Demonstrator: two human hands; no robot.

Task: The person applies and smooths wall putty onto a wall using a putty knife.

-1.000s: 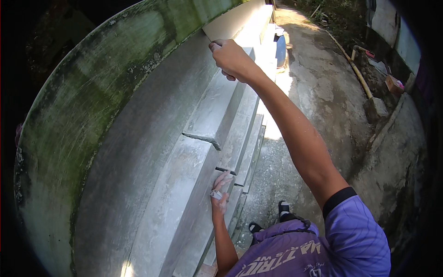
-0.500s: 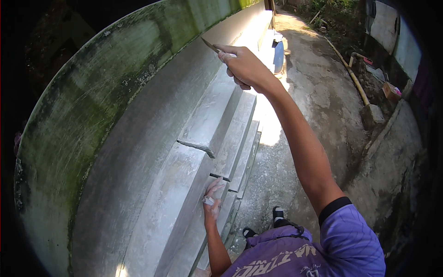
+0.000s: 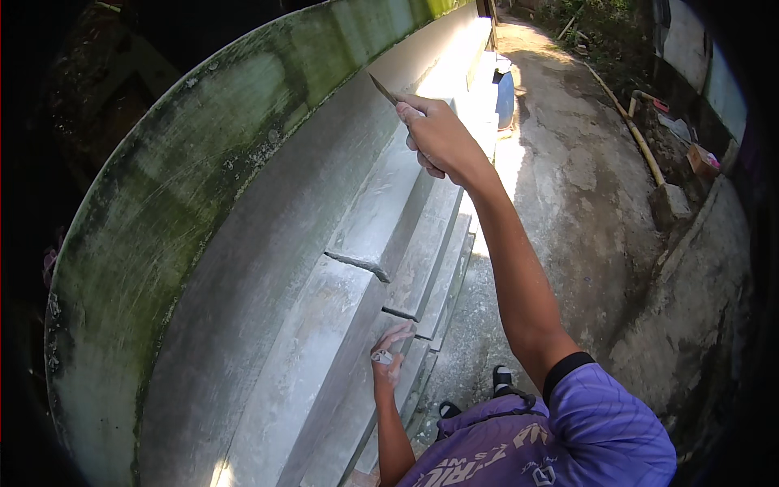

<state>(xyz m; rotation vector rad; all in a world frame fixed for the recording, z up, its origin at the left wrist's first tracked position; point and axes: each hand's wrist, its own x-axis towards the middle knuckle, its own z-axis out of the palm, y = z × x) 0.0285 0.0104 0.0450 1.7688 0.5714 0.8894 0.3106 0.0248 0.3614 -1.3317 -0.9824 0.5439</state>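
My right hand (image 3: 438, 134) is closed around a thin, pointed metal blade tool (image 3: 383, 88). Its tip reaches up to the smooth grey wall face (image 3: 268, 219), just under the green-stained curved rim (image 3: 174, 187); whether it touches cannot be made out. The fingers are dusted white. Lower down, my left hand (image 3: 391, 357), also white with dust, rests by the stepped concrete ledge (image 3: 324, 316). Between its thumb and fingers sits a small whitish-grey piece (image 3: 381, 356), too small to name. A dark gap (image 3: 357, 264) crosses the upper step.
To the right runs a concrete path (image 3: 568, 187) spattered with white. A blue container (image 3: 505, 101) stands by the far end of the wall. Along the path's right side lie a pole (image 3: 633, 130) and a small box (image 3: 702, 161). My sandalled feet (image 3: 501, 377) are beside the lowest step.
The whole view has shifted slightly, with the wall and path now lower and farther right. Both hands keep their holds, and the blade stays near the rim.
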